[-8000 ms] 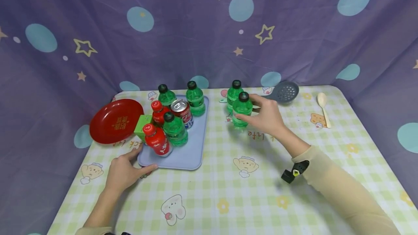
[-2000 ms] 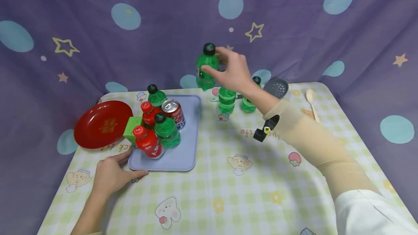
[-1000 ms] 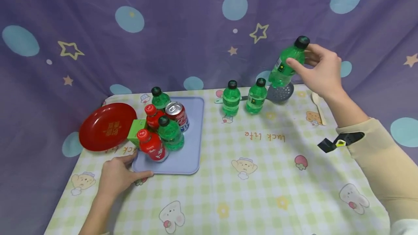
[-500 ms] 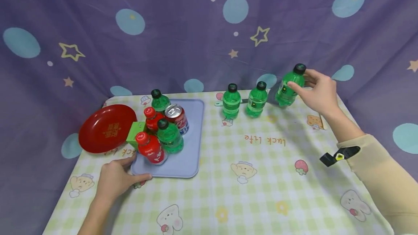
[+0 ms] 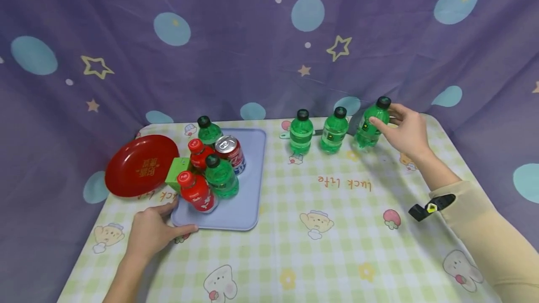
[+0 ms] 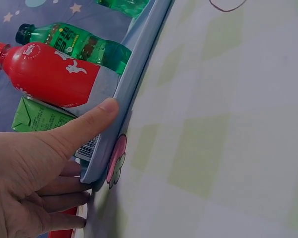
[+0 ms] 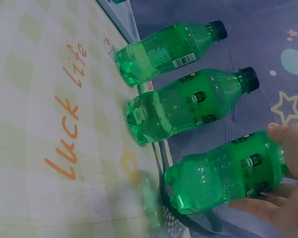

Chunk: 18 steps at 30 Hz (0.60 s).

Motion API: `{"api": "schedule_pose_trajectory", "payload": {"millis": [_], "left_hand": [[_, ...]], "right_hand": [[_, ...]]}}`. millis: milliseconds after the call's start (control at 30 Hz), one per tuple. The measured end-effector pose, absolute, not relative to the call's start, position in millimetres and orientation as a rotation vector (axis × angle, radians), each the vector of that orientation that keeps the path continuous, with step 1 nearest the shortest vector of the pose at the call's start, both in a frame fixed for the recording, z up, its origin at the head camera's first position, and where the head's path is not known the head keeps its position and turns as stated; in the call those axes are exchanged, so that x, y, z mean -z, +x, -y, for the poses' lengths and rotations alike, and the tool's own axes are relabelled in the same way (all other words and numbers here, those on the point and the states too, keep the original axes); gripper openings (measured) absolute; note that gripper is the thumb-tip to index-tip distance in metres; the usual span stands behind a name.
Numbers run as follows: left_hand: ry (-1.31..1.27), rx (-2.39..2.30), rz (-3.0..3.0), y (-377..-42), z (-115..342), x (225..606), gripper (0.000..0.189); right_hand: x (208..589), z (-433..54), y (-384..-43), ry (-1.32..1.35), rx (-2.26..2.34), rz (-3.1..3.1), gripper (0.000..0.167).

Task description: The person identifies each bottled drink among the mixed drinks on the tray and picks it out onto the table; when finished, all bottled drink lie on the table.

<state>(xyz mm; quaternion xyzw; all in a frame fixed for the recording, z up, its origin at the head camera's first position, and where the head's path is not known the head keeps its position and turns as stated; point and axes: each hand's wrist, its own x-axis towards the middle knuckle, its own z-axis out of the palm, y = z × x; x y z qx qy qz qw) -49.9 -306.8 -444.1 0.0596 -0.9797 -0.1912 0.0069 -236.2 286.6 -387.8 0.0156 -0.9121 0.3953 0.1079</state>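
Observation:
My right hand (image 5: 406,134) grips a green soda bottle (image 7: 223,173) with a black cap by its upper part. The bottle leans slightly, its base close over the table in front of the skimmer. Two like bottles (image 5: 301,134) (image 5: 334,132) stand upright to its left in a row. At the blue tray's (image 5: 248,209) near left corner, my left hand (image 6: 35,168) holds the rim between thumb and fingers. Crowded on the tray are two red bottles (image 5: 198,193), a soda can (image 5: 230,153), two green bottles (image 5: 221,176) and a green carton (image 5: 178,172).
A red oval plate (image 5: 141,165) lies left of the tray. The grey skimmer (image 7: 203,220) lies behind the bottle row, mostly hidden in the head view. A purple curtain (image 5: 236,60) hangs behind the checked tablecloth (image 5: 290,247).
My right hand took a green bottle from near the tray's back, carried it right past the two standing bottles, and lowered it at the row's right end. The left hand stays at the tray corner.

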Motion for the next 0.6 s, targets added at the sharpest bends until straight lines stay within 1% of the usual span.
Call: {"api": "schedule_pose_trajectory", "payload": {"millis": [200, 433, 600], "left_hand": [[0.214, 0.599, 3.084, -51, 307, 445, 0.107], [0.201, 0.608, 3.044, -49, 305, 446, 0.102], [0.204, 0.611, 3.041, -49, 304, 446, 0.102]], "right_hand": [[392, -286, -233, 0.034, -1.143, 2.695, 0.075], [396, -283, -228, 0.065, -1.12, 2.674, 0.067], [404, -282, -228, 0.087, -1.122, 2.67, 0.067]]}}
